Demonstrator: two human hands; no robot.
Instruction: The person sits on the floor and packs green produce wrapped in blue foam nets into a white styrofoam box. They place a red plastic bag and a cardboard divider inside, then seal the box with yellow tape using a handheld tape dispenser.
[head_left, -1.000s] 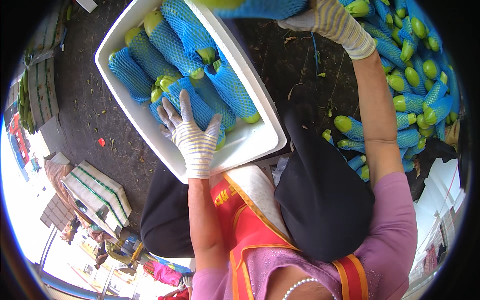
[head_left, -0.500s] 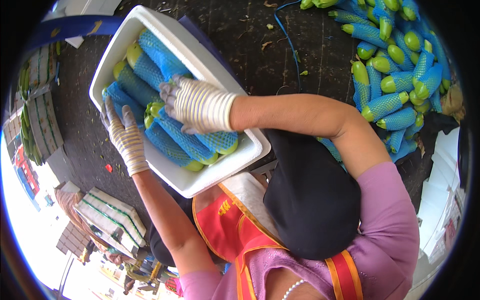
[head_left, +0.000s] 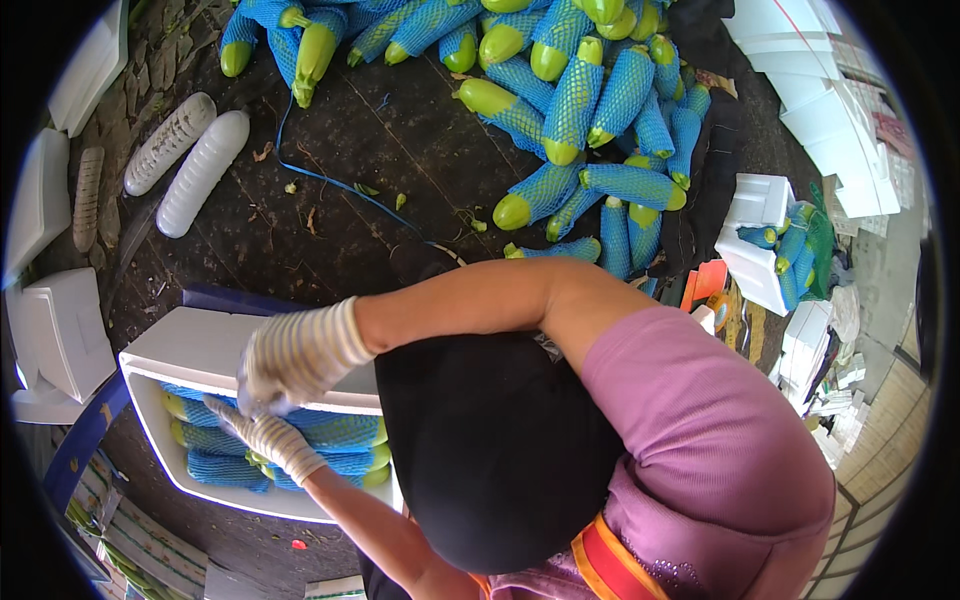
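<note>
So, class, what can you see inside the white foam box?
Green vegetables in blue netting lie inside the white foam box. The left hand covers some; whatever lies beneath the visible layer is hidden.

Scene's being viewed from head ht. by L cam of a fisheye pair, aimed steeply down at the dark floor; wearer's R sleeve is being caught v. close, lower R, white box farther off, lower L; straight edges are being bent twd. rim.
</note>
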